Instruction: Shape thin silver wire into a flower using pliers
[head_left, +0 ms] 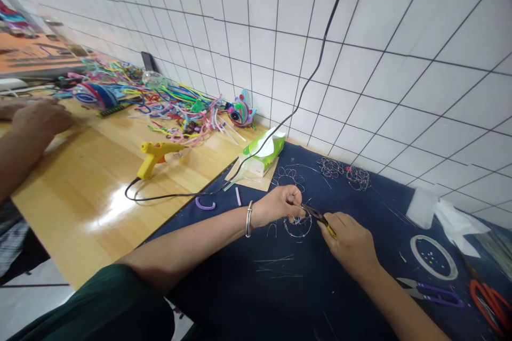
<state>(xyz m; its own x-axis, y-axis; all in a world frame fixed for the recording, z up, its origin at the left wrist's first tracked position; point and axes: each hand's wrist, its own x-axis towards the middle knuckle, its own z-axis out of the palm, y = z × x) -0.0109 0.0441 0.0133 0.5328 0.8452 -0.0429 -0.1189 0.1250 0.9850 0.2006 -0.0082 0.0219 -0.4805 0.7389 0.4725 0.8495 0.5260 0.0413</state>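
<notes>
My left hand (283, 206) pinches a thin wire frame (298, 227) bent into a round, looped shape. My right hand (350, 242) is wrapped round pliers (320, 217) with yellow handles and dark jaws. The tips of the pliers meet the wire close to my left fingertips; whether they bite on it I cannot tell. Behind my left hand lies a flower-shaped wire piece (288, 177) on the dark blue cloth (240, 287). Short straight wires (279, 266) are scattered on the cloth nearer to me.
Tangled wire shapes (356, 176) sit by the tiled wall. At right are a white ring with beads (434, 257), purple snips (436, 293) and red-handled scissors (490, 303). A tissue pack (262, 152), yellow glue gun (154, 157), its cord and colourful pipe cleaners (180, 101) lie left. Another person's hand (40, 117) rests far left.
</notes>
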